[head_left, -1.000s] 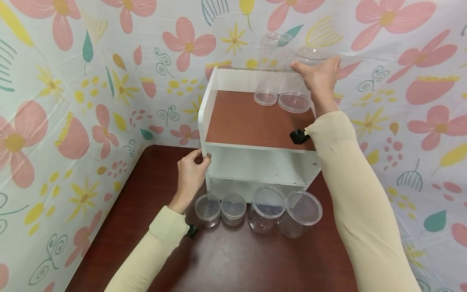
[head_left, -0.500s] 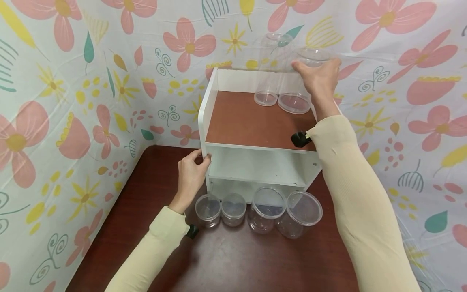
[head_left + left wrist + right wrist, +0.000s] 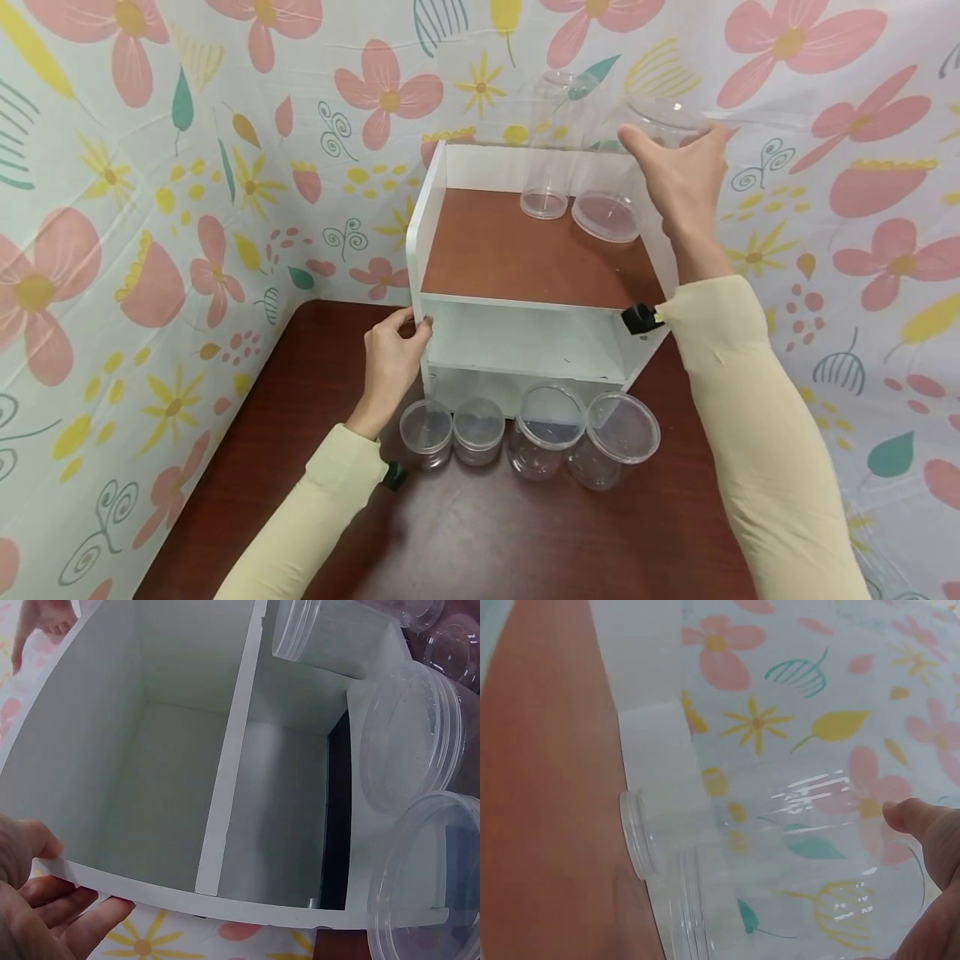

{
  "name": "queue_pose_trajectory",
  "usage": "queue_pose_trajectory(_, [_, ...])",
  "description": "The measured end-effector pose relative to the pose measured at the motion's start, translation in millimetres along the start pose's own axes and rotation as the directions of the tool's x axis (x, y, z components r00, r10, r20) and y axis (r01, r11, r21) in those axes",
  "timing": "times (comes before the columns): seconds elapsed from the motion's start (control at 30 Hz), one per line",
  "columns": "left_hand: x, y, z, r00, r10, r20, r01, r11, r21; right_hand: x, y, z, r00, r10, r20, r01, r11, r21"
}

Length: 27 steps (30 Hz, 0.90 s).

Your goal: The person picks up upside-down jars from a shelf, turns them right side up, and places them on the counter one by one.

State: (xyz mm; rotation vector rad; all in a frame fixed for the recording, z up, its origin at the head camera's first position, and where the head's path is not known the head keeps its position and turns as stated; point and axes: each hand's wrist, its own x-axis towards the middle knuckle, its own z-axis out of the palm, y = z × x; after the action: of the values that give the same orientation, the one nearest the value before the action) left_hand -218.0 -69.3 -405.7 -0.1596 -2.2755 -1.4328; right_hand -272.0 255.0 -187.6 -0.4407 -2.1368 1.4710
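Observation:
My right hand [image 3: 684,182] grips the upper end of a wide, tall clear plastic jar [image 3: 606,218] at the right of the shelf unit's brown top. This jar leans a little, its upper end to the right; whether its base touches the top cannot be told. A slimmer tall clear jar [image 3: 544,202] stands just left of it. The right wrist view shows my thumb [image 3: 907,817] at the wide jar's far end, my other fingers mostly hidden. My left hand [image 3: 392,360] holds the left side panel of the white shelf unit [image 3: 417,250], thumb inside and fingers outside.
Several lidded clear jars line the table in front of the unit: two short ones [image 3: 427,429] [image 3: 478,429] at left and two bigger ones [image 3: 551,417] [image 3: 622,429] at right. The dark red table [image 3: 480,533] meets flowered cloth walls [image 3: 285,125].
My right hand has moved slightly right and toward me, and the wide jar's upper end has tipped along with it. The left hand stays on the side panel.

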Motion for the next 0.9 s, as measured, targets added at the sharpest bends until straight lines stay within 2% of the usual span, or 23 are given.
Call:
queue_pose_trajectory(0.13, [0.0, 0.4, -0.2, 1.0, 0.001, -0.004, -0.001, 1.0, 0.003, -11.7, 2.6, -8.6, 0.999, -0.043, -0.014, 0.044, 0.999, 0.03])
queue_pose_trajectory(0.4, [-0.5, -0.1, -0.2, 1.0, 0.006, -0.002, -0.006, 1.0, 0.005, -40.8, 7.6, -25.4, 0.992, -0.128, 0.018, 0.126, 0.986, 0.112])
queue_pose_trajectory(0.6, [0.0, -1.6, 0.4, 1.0, 0.019, -0.009, -0.019, 1.0, 0.002, -55.6, 15.5, -37.2, 0.983, -0.182, 0.024, 0.176, 0.971, 0.164])
queue_pose_trajectory(0.8, [0.1, -2.8, 1.1, 1.0, 0.021, -0.001, -0.021, 1.0, -0.003, -68.3, 22.8, -48.6, 0.977, -0.205, 0.059, 0.176, 0.931, 0.319])
queue_pose_trajectory(0.9, [0.3, -2.9, 1.1, 1.0, 0.024, -0.005, -0.024, 1.0, -0.002, -74.4, 23.3, -53.7, 0.977, -0.202, 0.076, 0.17, 0.937, 0.304])
